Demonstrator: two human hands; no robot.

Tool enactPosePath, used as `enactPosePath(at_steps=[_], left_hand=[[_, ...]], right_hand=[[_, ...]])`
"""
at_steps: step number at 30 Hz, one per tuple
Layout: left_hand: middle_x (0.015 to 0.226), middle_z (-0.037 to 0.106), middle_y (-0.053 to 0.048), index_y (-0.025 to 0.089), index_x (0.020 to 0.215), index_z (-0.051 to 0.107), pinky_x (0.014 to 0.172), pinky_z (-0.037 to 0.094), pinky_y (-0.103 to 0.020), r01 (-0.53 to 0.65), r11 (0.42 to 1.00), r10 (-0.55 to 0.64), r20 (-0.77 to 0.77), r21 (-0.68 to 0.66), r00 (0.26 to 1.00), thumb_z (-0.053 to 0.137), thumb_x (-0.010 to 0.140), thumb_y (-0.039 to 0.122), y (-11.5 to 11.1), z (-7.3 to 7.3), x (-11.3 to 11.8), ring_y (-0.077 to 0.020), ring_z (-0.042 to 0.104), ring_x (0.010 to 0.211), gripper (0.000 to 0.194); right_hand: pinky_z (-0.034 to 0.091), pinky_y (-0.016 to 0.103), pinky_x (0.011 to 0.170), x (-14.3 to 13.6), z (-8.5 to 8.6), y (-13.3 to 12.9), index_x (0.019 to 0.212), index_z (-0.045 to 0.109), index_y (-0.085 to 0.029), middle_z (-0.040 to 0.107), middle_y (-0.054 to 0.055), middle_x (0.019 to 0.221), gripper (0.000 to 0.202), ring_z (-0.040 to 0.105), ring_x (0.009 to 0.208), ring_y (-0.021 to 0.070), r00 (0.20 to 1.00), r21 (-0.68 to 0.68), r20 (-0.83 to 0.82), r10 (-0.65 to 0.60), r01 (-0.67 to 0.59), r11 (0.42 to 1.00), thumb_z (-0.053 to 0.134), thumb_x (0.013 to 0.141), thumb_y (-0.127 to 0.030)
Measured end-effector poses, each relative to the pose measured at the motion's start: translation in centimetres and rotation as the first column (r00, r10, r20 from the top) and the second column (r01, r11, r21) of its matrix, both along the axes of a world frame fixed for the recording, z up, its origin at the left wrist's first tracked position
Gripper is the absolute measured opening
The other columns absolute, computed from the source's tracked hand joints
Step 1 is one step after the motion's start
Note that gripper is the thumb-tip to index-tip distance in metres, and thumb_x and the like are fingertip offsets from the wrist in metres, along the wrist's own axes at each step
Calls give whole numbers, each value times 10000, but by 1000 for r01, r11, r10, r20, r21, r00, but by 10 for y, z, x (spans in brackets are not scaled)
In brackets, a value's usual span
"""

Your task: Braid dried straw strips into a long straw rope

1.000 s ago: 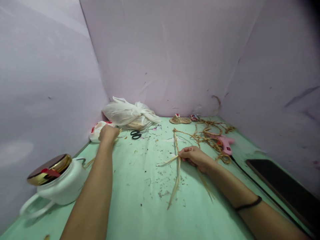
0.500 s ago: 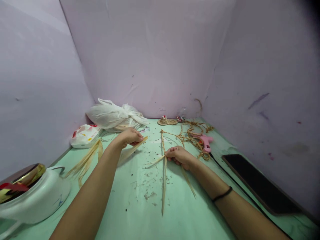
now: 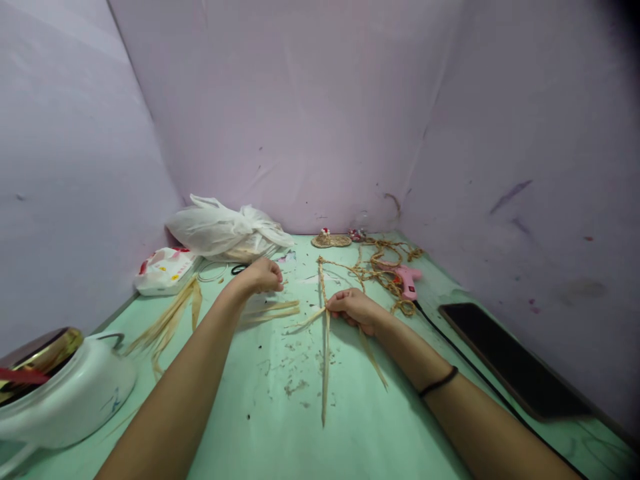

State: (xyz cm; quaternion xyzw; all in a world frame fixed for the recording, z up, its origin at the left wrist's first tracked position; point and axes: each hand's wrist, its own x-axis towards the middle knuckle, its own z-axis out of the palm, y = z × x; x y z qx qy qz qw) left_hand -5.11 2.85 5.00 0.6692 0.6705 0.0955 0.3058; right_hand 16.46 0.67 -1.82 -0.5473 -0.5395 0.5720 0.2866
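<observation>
My right hand (image 3: 353,309) pinches a thin braid (image 3: 321,277) of dried, straw-like strips where its loose ends part. One pale strip (image 3: 325,370) runs from the fingers toward me, another (image 3: 370,357) slants out below the hand, and a short one points left. The braid's far end lies on the green table (image 3: 280,427). To the left, my left hand (image 3: 265,275) is closed with curled fingers just above the table; anything in them is hidden. Loose pale strips (image 3: 275,311) rest on the table close below it.
A bundle of strips (image 3: 173,313) and a white pot (image 3: 75,393) are on the left. Behind lie a white plastic bag (image 3: 225,230) and a woven piece (image 3: 331,240). Coiled braid (image 3: 385,257), a corded pink glue gun (image 3: 407,280) and a phone (image 3: 510,360) occupy the right.
My left hand has let go of the pale strip, which now lies on the table below it. My right hand keeps its grip on the braid. The camera view has shifted slightly.
</observation>
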Motion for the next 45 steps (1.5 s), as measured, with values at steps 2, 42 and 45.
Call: enactPosePath(at_steps=[2, 42, 45], left_hand=[[469, 444, 38, 148, 633, 581, 438, 293, -200, 103, 994, -105, -52, -37, 993, 560, 508, 183, -2, 3, -2, -78, 376, 448, 132], [343, 382, 47, 144, 562, 576, 358, 222, -195, 71, 977, -19, 251, -199, 968, 573, 488, 142, -17, -26, 63, -71, 317, 352, 75], [347, 387, 46, 138, 590, 595, 357, 217, -199, 32, 972, 26, 243, -232, 970, 606, 502, 177, -17, -26, 65, -71, 317, 352, 97]], right_hand=[[97, 206, 319, 0, 0, 0, 559, 531, -140, 454, -46, 421, 56, 211, 305, 27, 1000, -2, -10, 6, -6, 1000, 558, 599, -167], [122, 198, 318, 0, 7, -4, 562, 532, -137, 456, -60, 405, 40, 225, 307, 25, 1000, 11, -16, 21, -20, 1000, 556, 594, -141], [121, 200, 320, 1, 7, -3, 556, 530, -137, 451, -62, 398, 51, 226, 305, 24, 1000, 18, -11, 24, -24, 1000, 562, 595, -147]])
